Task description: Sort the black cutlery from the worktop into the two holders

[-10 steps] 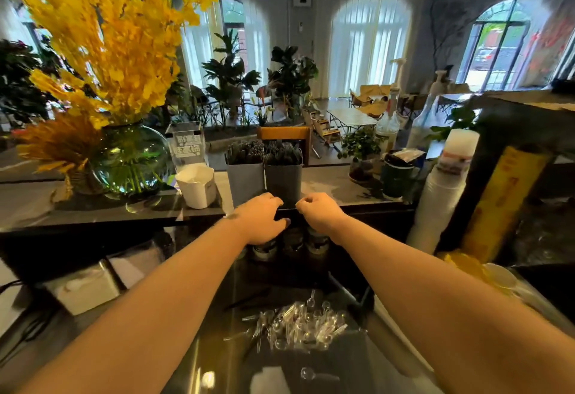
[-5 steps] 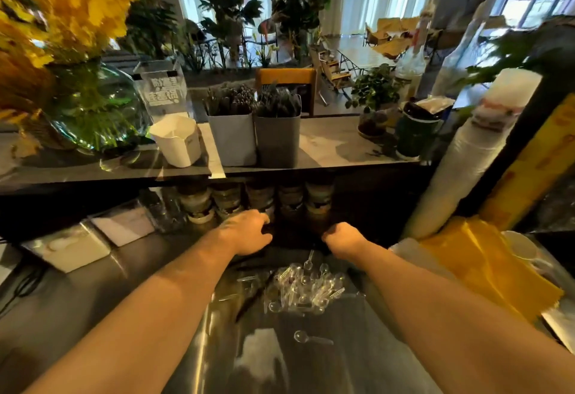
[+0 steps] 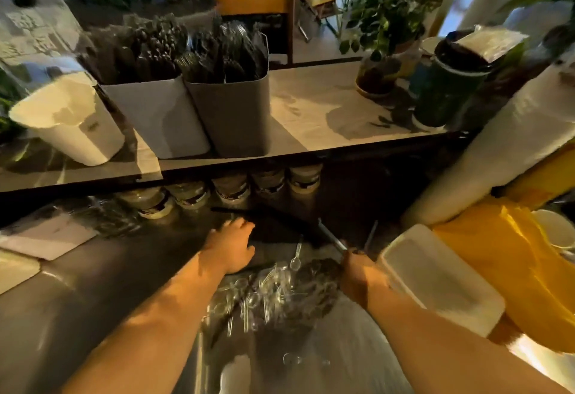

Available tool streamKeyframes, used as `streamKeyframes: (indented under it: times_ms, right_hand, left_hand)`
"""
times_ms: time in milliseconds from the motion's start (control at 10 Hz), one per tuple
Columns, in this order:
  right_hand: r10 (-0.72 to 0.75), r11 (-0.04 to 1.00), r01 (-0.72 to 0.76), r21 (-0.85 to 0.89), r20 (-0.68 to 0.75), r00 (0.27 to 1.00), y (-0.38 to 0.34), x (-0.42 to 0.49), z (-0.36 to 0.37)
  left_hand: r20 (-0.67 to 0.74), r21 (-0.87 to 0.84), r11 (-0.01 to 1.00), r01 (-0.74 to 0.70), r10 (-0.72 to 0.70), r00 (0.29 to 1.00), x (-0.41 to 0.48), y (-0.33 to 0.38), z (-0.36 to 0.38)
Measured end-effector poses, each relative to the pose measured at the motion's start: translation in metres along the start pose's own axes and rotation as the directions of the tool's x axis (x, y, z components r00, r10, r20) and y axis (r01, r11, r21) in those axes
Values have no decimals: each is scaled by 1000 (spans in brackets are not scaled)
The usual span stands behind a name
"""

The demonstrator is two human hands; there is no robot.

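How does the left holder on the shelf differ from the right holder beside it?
The left holder is pale grey; the right holder is darker grey. The left holder stands next to the white cup; the right holder has bare shelf beside it. Rounded ends seem to show in the left holder, fork prongs in the right holder. Both stand upright, touching, full of black cutlery.

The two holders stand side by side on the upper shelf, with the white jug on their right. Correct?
No. The head view shows the white jug on their left, beside the pale holder, not on their right. The pale holder and the dark holder do stand side by side on the upper shelf.
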State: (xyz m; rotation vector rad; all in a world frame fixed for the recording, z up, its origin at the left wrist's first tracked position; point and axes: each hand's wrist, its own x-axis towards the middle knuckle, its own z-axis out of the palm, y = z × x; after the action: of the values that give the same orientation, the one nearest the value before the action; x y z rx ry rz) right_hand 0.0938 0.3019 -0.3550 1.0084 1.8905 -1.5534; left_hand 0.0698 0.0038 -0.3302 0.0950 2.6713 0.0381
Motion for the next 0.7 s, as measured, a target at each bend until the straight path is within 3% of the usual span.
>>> streamKeyframes:
  times_ms: [100, 200, 300, 500, 600, 700]
  right_hand:
    - [-431, 406, 408, -817, 222, 874, 17, 16, 15]
    - [-478, 350, 449, -822, 255, 840, 8, 22, 30]
    - [-447, 367, 417, -832, 235, 863, -9, 33, 49]
    - [-384, 278, 401, -873, 282, 879, -39, 62, 93]
    - [-378, 275, 381, -883, 265, 887, -48, 85, 108]
    - [-473, 179, 397, -900, 275, 837, -54, 97, 113]
  left_hand:
    - [25, 47, 997, 55, -56, 998, 21, -4, 4]
    - [44, 51, 992, 119, -121, 992, 39, -13, 8]
    - [65, 16, 982, 190, -190, 980, 55, -19, 8]
    - [151, -191, 902, 388, -363, 919, 80, -20, 14]
    - [175, -150, 916, 371, -345, 922, 99, -29, 36]
    - [116, -106, 946, 307, -295, 949, 109, -43, 61]
